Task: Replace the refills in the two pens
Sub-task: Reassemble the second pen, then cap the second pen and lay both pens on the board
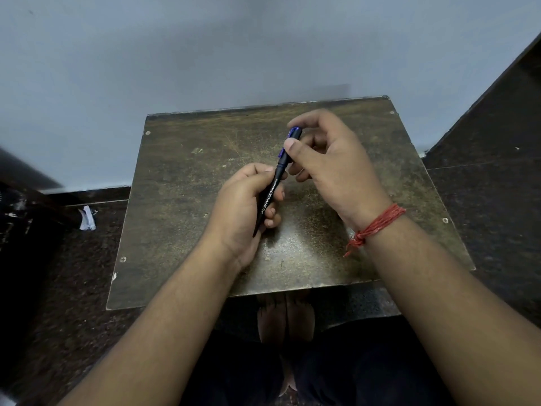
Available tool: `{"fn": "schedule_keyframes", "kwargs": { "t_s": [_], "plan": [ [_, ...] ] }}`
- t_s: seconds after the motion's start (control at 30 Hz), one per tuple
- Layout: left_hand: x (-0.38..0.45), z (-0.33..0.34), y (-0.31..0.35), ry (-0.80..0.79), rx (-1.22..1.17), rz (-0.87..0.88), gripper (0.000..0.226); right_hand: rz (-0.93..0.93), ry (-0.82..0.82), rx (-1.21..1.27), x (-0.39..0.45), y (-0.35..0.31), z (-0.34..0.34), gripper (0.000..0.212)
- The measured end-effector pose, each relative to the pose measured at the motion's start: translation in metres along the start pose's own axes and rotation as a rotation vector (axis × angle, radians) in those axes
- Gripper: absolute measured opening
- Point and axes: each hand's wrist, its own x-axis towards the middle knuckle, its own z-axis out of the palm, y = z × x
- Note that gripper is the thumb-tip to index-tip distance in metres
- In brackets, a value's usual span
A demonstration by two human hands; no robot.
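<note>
At about nine o'clock from the desk, a scrap of white paper (pixel 87 218) lies on the dark speckled floor (pixel 67 271). The desk (pixel 181 171) is a worn brown board, scuffed and mottled, with screw heads at its corners. Over its middle the left hand (pixel 246 206) has its fingers curled round the lower barrel of a slim black pen (pixel 270 191) with white lettering, tip toward six o'clock. The right hand (pixel 328 159), a red thread (pixel 377 224) on its wrist, pinches the blue-clipped top end toward one o'clock. The pen looks whole, so the job seems barely begun; no second pen or loose refill shows, though the hands may hide something.
</note>
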Motion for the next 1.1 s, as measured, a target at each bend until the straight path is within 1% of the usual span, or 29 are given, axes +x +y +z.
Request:
{"fn": "schedule_keyframes", "kwargs": {
  "t_s": [0.17, 0.37, 0.4, 0.43, 0.53, 0.57, 0.6, 0.63, 0.73, 0.77, 0.87, 1.0, 1.1],
  "plan": [
    [0.001, 0.004, -0.001, 0.019, -0.106, -0.013, 0.013, 0.042, 0.001, 0.026, 0.0, 0.002, 0.002, 0.014],
    [0.001, 0.005, -0.002, 0.03, -0.157, -0.001, 0.018, 0.055, 0.083, 0.008, 0.002, 0.002, 0.012, 0.005],
    [0.001, 0.005, -0.002, 0.037, -0.157, 0.003, 0.019, 0.041, 0.085, -0.01, 0.001, 0.003, 0.015, 0.008],
    [0.002, 0.005, -0.001, 0.05, -0.156, 0.012, 0.021, 0.026, 0.071, -0.037, -0.001, 0.003, 0.017, 0.016],
    [0.006, 0.003, 0.003, 0.11, -0.107, 0.064, 0.025, -0.009, -0.026, -0.149, -0.007, 0.001, 0.025, 0.05],
    [0.007, 0.002, 0.004, 0.127, -0.078, 0.085, 0.025, -0.016, -0.04, -0.174, -0.009, 0.001, 0.028, 0.057],
    [0.007, 0.001, 0.004, 0.142, -0.051, 0.106, 0.024, -0.02, -0.035, -0.182, -0.011, -0.001, 0.029, 0.058],
    [0.008, 0.0, 0.004, 0.159, -0.031, 0.125, 0.024, -0.02, -0.015, -0.187, -0.011, -0.001, 0.029, 0.054],
    [0.007, -0.001, 0.003, 0.219, 0.021, 0.154, 0.024, -0.021, 0.025, -0.274, -0.013, -0.003, 0.03, 0.028],
    [0.007, -0.001, 0.002, 0.236, 0.047, 0.162, 0.024, -0.017, 0.021, -0.304, -0.014, -0.002, 0.03, 0.023],
    [0.006, -0.001, 0.0, 0.255, 0.131, 0.188, 0.022, 0.016, -0.004, -0.289, -0.016, -0.003, 0.031, 0.016],
    [0.001, 0.003, -0.001, 0.211, 0.194, 0.2, 0.015, 0.095, 0.012, -0.177, -0.015, -0.006, 0.027, 0.012],
    [-0.003, 0.006, 0.0, 0.185, 0.248, 0.211, 0.013, 0.102, 0.045, -0.228, -0.013, -0.005, 0.024, 0.014]
  ]
}}
